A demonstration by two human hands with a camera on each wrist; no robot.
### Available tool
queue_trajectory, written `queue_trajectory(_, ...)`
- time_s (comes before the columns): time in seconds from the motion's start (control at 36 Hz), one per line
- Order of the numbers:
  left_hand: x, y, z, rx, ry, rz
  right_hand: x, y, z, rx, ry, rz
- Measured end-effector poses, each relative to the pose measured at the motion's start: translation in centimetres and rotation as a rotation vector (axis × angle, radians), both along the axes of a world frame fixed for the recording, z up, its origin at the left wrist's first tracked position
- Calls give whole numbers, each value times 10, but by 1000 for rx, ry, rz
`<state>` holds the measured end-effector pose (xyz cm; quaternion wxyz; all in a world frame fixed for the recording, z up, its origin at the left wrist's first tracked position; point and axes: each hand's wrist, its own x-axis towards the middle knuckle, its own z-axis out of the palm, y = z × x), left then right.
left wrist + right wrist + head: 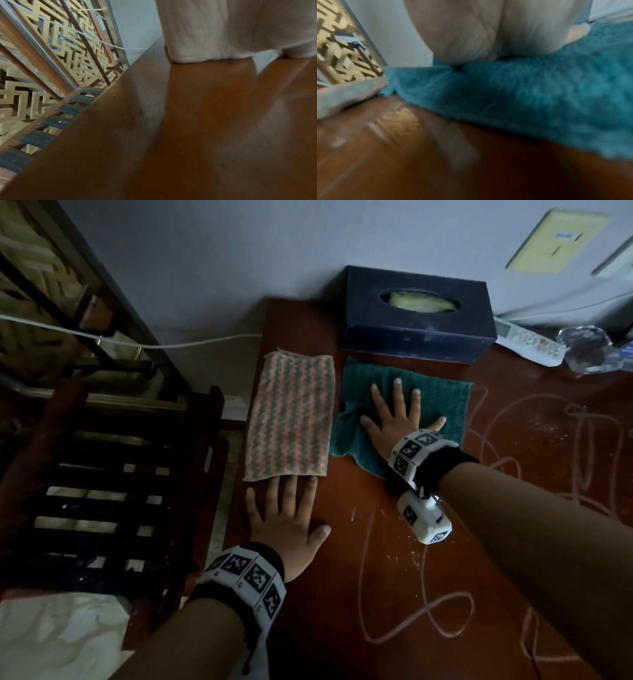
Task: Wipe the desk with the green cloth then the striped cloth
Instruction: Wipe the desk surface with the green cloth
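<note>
My right grip (399, 419) lies flat, fingers spread and released, pressing the green cloth (442, 405) onto the surface (342, 594). My left grip (286, 517), flat and released, has the striped cloth (291, 416) at its 12 o'clock, fingertips touching its near edge.

The brown desk (394, 594) (chalk-scribbled) bears a striped cloth (291, 416), green cloth (442, 405) and tissue box (416, 314).

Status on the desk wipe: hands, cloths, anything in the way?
Right hand flat, fingers spread, pressing green cloth. Left hand flat on desk, fingertips at striped cloth. Tissue box just behind green cloth.
</note>
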<state>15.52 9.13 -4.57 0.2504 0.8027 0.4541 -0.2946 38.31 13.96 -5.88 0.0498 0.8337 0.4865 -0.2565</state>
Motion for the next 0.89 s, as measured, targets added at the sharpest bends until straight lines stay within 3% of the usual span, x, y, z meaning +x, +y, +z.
queue_trajectory(0.42, 1, 0, -1, 10, 14, -2, -28, -60, 5, -68, -18, 107)
queue_trajectory(0.89, 1, -3, -5, 71, 29, 2, -49, -124, 6, -74, -18, 108)
